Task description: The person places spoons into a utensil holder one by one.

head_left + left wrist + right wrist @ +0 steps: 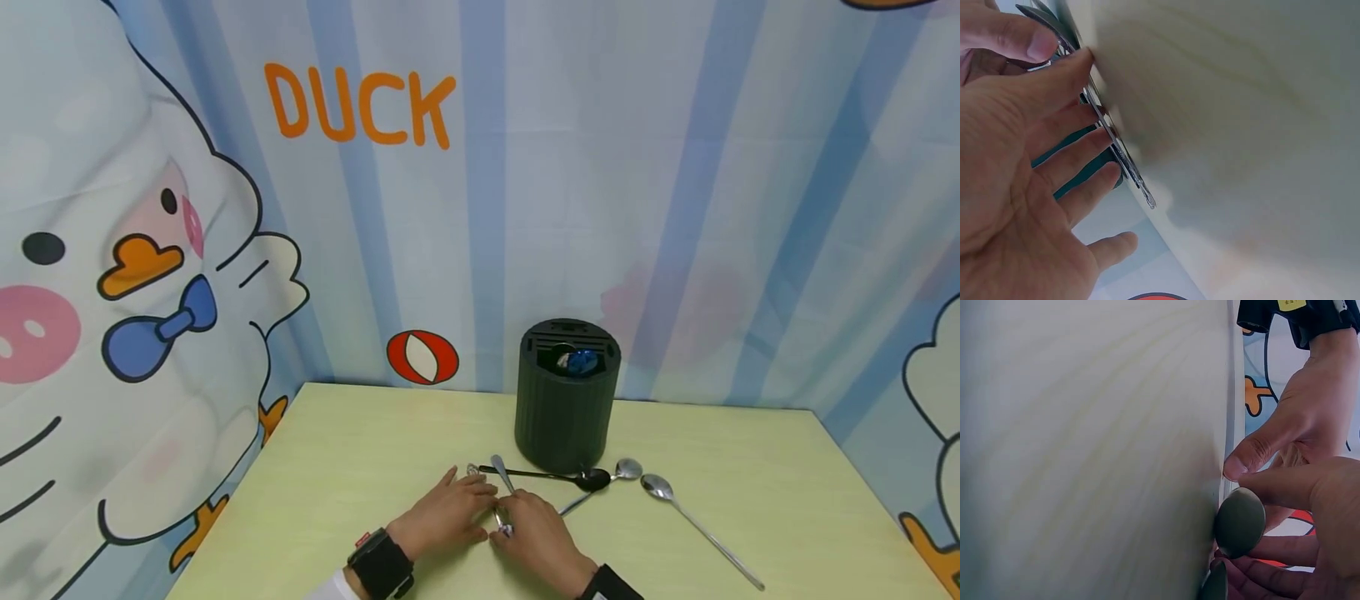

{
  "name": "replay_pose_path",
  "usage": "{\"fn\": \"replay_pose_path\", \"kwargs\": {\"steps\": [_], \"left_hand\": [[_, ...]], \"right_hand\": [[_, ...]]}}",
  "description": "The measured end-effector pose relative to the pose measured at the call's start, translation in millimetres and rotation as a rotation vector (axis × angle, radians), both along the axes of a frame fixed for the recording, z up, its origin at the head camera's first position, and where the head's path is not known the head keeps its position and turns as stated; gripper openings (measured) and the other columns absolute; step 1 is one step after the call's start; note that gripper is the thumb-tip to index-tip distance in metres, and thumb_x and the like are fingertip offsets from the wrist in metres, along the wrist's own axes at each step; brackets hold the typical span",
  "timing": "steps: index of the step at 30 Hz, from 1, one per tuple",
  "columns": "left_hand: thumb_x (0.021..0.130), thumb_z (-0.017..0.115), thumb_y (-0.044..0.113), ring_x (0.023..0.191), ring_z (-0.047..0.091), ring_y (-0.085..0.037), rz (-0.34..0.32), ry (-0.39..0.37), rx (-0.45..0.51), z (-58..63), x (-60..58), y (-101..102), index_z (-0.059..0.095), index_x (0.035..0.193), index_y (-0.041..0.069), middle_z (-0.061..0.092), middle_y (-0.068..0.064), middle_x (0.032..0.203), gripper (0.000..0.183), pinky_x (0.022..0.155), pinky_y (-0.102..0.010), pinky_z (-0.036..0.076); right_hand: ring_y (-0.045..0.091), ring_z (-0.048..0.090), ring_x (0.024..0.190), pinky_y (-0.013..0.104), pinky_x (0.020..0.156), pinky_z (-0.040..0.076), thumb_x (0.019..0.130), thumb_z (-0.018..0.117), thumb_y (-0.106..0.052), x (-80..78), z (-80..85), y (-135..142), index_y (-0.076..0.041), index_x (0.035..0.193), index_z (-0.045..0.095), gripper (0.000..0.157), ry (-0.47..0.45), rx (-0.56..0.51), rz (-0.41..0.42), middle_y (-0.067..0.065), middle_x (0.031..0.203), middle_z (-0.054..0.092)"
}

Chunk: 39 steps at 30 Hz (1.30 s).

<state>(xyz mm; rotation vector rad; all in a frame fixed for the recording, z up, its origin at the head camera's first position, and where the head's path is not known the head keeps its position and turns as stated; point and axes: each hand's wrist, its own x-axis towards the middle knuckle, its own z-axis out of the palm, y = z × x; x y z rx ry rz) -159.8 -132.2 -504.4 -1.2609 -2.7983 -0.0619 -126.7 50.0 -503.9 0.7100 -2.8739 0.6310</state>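
Observation:
My left hand (450, 512) lies low over the table, its fingers spread and touching thin silver spoon handles (1116, 142) near their tips. Beside it, my right hand (542, 533) bends over the same cluster, with a silver spoon (1241, 522) between thumb and fingers. That spoon's bowl shows between the two hands in the head view; a second bowl (1214, 584) is partly cut off below. Beyond the fingers lies a black spoon (592, 479), crossing a silver spoon (627, 469) whose handle runs toward the right hand. Another handle (501, 468) emerges above the right fingers.
A dark green ribbed container (562, 417) stands behind the hands, with a shiny blue item (581, 361) inside its opening. One more silver spoon (705, 533) lies slantwise to the right on the pale yellow table (360, 425). A duck-print curtain (570, 183) hangs behind the table.

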Motion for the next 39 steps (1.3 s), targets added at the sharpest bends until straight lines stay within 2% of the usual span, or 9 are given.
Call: {"fn": "replay_pose_path", "kwargs": {"steps": [9,11,13,15,17,26,34,39], "left_hand": [[0.076,0.075,0.023,0.1,0.053,-0.012,-0.045,0.083,0.07,-2.7,0.9,0,0.067,0.102,0.024,0.058,0.01,0.101,0.027,0.095,-0.049,0.041],[0.076,0.075,0.018,0.089,0.053,-0.009,-0.066,0.091,0.097,-2.5,1.2,1,0.068,0.095,0.024,0.058,0.012,0.092,0.021,0.089,-0.039,0.046],[0.076,0.074,0.014,0.079,0.051,-0.004,-0.078,0.086,0.123,-2.0,1.7,1,0.067,0.088,0.024,0.056,0.013,0.083,0.016,0.077,-0.028,0.048],[0.078,0.071,0.011,0.072,0.047,-0.002,-0.081,0.06,0.139,-1.0,2.7,1,0.065,0.082,0.023,0.053,0.014,0.077,0.015,0.066,-0.02,0.045],[0.081,0.069,0.01,0.07,0.045,-0.001,-0.068,0.026,0.139,0.2,3.8,2,0.064,0.081,0.024,0.051,0.015,0.075,0.015,0.06,-0.017,0.042],[0.085,0.066,0.01,0.07,0.045,0.002,-0.042,-0.094,0.115,2.7,7.2,4,0.064,0.081,0.023,0.051,0.016,0.075,0.013,0.062,-0.014,0.042],[0.082,0.066,0.004,0.068,0.046,0.002,-0.097,-0.133,0.186,6.3,8.9,0,0.063,0.079,0.021,0.055,0.016,0.074,0.017,0.065,-0.015,0.042],[0.08,0.066,0.0,0.067,0.045,0.002,-0.145,-0.138,0.23,7.3,9.7,-2,0.062,0.078,0.019,0.054,0.016,0.073,0.019,0.066,-0.013,0.041]], "right_hand": [[0.008,0.045,0.062,0.029,0.053,0.042,0.07,0.072,-0.016,1.5,-1.1,1,-0.016,0.071,0.062,0.01,0.007,-0.048,0.019,-0.01,0.067,0.044],[0.008,0.046,0.063,0.029,0.054,0.043,0.069,0.072,-0.014,2.2,-1.0,1,-0.016,0.071,0.063,0.009,0.014,-0.051,0.029,-0.011,0.066,0.045],[0.008,0.047,0.064,0.029,0.055,0.044,0.069,0.072,-0.012,2.6,-1.0,1,-0.016,0.073,0.065,0.008,0.012,-0.054,0.039,-0.011,0.067,0.047],[0.009,0.048,0.065,0.03,0.056,0.045,0.069,0.072,-0.011,2.5,-1.0,2,-0.016,0.074,0.066,0.009,0.008,-0.052,0.046,-0.01,0.068,0.049],[0.009,0.049,0.065,0.03,0.056,0.045,0.07,0.073,-0.011,2.2,-1.4,2,-0.017,0.073,0.066,0.009,0.002,-0.05,0.048,-0.01,0.069,0.049],[0.007,0.043,0.059,0.029,0.054,0.041,0.073,0.069,-0.011,0.6,-8.0,1,-0.02,0.065,0.059,0.016,-0.029,-0.047,0.046,-0.011,0.064,0.042],[0.006,0.044,0.059,0.038,0.056,0.043,0.072,0.07,-0.013,4.3,-4.7,2,-0.023,0.064,0.057,0.019,0.041,-0.03,0.081,-0.014,0.064,0.042],[0.004,0.045,0.059,0.037,0.057,0.044,0.073,0.07,-0.013,5.7,-3.2,2,-0.025,0.064,0.056,0.021,0.041,-0.019,0.093,-0.015,0.064,0.044]]}}
